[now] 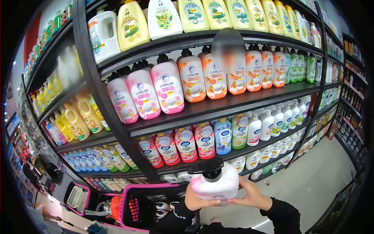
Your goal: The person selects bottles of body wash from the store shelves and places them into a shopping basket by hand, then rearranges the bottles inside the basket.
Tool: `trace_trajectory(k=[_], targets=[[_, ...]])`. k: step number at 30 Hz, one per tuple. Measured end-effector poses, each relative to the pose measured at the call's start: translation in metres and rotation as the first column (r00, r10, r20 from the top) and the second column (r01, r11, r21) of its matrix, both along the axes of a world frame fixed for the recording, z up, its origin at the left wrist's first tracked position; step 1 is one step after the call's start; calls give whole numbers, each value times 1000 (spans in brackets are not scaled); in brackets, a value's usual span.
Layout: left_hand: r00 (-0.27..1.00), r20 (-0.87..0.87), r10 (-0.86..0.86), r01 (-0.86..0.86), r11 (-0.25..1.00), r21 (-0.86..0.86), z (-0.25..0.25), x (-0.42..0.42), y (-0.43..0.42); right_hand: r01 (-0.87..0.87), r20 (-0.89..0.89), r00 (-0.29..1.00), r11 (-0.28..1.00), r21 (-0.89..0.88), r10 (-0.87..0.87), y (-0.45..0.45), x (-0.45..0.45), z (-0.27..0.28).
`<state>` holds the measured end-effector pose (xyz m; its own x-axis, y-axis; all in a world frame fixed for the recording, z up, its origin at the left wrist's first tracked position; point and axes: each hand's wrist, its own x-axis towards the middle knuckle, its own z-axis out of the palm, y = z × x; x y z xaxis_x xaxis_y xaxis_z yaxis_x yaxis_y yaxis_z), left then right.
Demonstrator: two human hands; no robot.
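Note:
A white and pink pump bottle (220, 181) with a black pump top is held between my two hands, low in front of the shelves. My left hand (196, 199) wraps its left side, thumb across the front. On the opposite side my right hand (251, 195) grips it, thumb also toward the front. The lower label is mostly covered or foreshortened. Straight ahead on the middle shelf stand similar pink LORUSI pump bottles (167, 85), with orange LORUSI bottles (191, 78) to their right.
A black shopping basket (154, 188) with a pink rim sits below left, several bottles inside. Behind it is a second basket (76, 199) holding a pale tray and an orange-red item. Red-pink bottles (186, 144) line a lower shelf; yellow bottles (133, 25) fill the top one. Tiled floor (304, 175) lies at right.

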<state>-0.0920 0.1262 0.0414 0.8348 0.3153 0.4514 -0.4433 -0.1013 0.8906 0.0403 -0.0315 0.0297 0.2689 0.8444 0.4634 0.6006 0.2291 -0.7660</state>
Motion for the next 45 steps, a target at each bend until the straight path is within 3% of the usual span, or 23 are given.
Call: trace_trajectory(k=[2, 5, 12, 14, 16, 20, 21, 26, 28, 40, 45], targets=[[1000, 18, 0, 0, 1000, 20, 1, 12, 10, 25, 28, 999, 1000, 15, -25, 5, 10, 6], [997, 62, -40, 27, 980, 197, 4, 34, 34, 10, 54, 998, 1000, 27, -11, 20, 28, 18], [989, 148, -15, 2, 997, 84, 40, 91, 91, -36, 27, 999, 995, 96, 34, 87, 87, 48], [984, 176, 2, -23, 993, 119, 59, 106, 108, -79, -74, 993, 982, 172, 93, 109, 99, 61], [990, 140, 20, -44, 983, 176, 64, 122, 129, -90, -54, 994, 986, 141, 98, 124, 111, 77], [993, 112, -23, 13, 996, 89, 89, 148, 148, -78, -161, 982, 985, 154, 103, 148, 134, 96], [982, 185, -42, 23, 994, 106, 91, 159, 153, -85, -184, 976, 983, 162, 114, 152, 141, 100], [985, 163, -54, 37, 994, 101, 113, 187, 159, -118, -256, 951, 968, 223, 175, 164, 169, 115], [974, 218, -55, 37, 995, 90, 118, 197, 159, -136, -249, 949, 966, 220, 191, 166, 181, 122], [986, 149, 71, -65, 997, -47, 134, 228, 163, -273, -191, 922, 916, 292, 336, 197, 238, 132], [983, 166, 79, -75, 997, -29, 143, 226, 162, -306, -209, 902, 902, 306, 377, 201, 240, 139]])
